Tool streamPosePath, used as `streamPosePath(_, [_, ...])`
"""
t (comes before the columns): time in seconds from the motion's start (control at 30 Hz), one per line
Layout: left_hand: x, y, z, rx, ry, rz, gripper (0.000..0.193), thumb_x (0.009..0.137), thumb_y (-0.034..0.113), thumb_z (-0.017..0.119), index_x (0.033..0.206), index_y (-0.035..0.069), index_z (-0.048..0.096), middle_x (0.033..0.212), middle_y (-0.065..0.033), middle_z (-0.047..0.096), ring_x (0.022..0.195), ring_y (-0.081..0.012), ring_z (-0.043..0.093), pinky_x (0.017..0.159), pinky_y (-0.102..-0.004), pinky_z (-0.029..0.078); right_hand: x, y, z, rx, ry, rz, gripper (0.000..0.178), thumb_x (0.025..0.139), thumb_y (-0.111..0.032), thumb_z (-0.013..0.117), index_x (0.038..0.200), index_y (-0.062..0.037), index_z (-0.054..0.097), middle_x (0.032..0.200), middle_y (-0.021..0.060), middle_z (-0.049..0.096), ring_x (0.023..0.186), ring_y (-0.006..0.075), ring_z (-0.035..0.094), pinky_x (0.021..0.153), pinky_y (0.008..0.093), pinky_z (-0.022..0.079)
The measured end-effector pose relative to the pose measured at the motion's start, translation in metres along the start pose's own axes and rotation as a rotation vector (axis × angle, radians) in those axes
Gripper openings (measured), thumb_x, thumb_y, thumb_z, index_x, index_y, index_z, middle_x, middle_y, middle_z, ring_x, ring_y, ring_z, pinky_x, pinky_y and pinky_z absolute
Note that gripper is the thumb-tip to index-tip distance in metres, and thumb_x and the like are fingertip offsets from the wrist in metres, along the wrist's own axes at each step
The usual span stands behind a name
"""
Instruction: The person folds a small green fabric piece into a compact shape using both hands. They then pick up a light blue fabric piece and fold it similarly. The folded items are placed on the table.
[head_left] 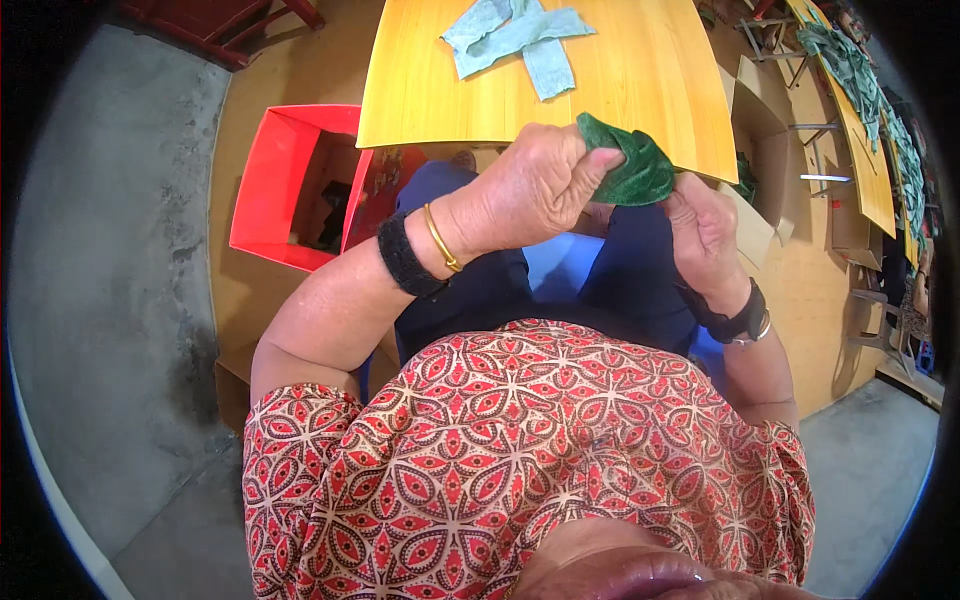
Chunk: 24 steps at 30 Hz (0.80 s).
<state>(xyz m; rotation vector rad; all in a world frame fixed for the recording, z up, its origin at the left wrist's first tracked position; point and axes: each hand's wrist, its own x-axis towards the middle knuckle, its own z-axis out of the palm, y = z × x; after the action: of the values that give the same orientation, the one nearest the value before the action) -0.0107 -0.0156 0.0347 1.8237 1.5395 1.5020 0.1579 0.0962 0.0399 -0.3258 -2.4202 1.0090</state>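
A dark green piece of cloth (635,170) is stretched between my two hands, just off the near edge of the yellow table (430,80). My left hand (545,185) grips its left end, thumb pressed on top and fingers curled. At the lower right corner of the cloth, my right hand (703,225) pinches the edge between thumb and fingers. The cloth looks folded or bunched, and its underside is hidden. Farther back on the tabletop lie several light blue-green cloth strips (515,45), overlapping one another.
Left of the table stands an open red box (285,190) with dark material inside. An open cardboard box (765,140) sits to the right, holding some green cloth. Beyond it, another long table (860,150) carries heaped blue-green cloth. A blue seat (565,265) shows between my legs.
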Motion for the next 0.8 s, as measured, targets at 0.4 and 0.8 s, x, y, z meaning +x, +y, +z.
streamPosePath(0.4, [0.001,-0.001,0.0,0.153,-0.1,-0.04,0.021,0.086,0.02,0.043,0.079,0.0,0.046,0.063,-0.0186,0.052,0.061,-0.0361,0.052,0.05,-0.0372,0.042,-0.007,0.02,-0.011,0.84,-0.355,0.672,0.027,0.086,-0.023,0.046,0.078,0.0011,0.053,0.059,-0.0042,0.046,0.054,0.0071,0.042,0.049,0.0201,0.035])
streamPosePath(0.8, [0.004,0.014,-0.003,-0.553,0.031,-0.266,0.032,0.09,0.031,0.037,0.097,0.004,0.052,0.067,0.0037,0.052,0.047,0.0009,0.036,0.04,-0.0141,0.027,-0.003,0.001,0.007,0.121,-0.061,0.095,0.013,0.08,-0.001,0.048,0.092,0.0019,0.054,0.075,0.0077,0.058,0.067,0.013,0.055,0.062,0.0237,0.044])
